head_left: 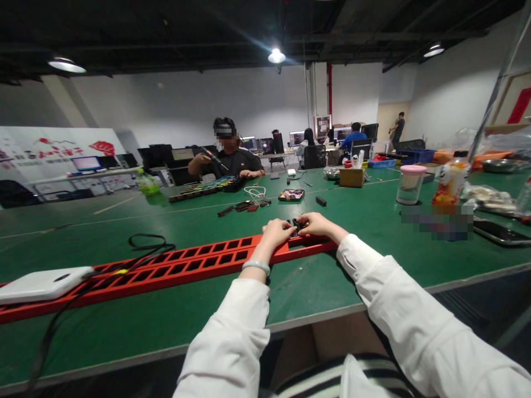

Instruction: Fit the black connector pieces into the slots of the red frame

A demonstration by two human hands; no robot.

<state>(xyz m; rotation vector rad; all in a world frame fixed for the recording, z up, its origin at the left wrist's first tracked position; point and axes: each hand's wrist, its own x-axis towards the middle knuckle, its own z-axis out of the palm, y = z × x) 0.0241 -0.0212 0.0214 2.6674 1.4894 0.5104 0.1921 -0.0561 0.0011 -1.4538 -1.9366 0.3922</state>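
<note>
At frame centre, both hands, left (277, 232) and right (316, 224), pinch closed on a small black part (297, 225) over the red rail (174, 265) on the table (124, 331); it looks light, stiff, best gripped by its edges.

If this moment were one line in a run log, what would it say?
left hand: on small black part | right hand: on same part | part: over right end of red slotted strip | surface: green table
</note>
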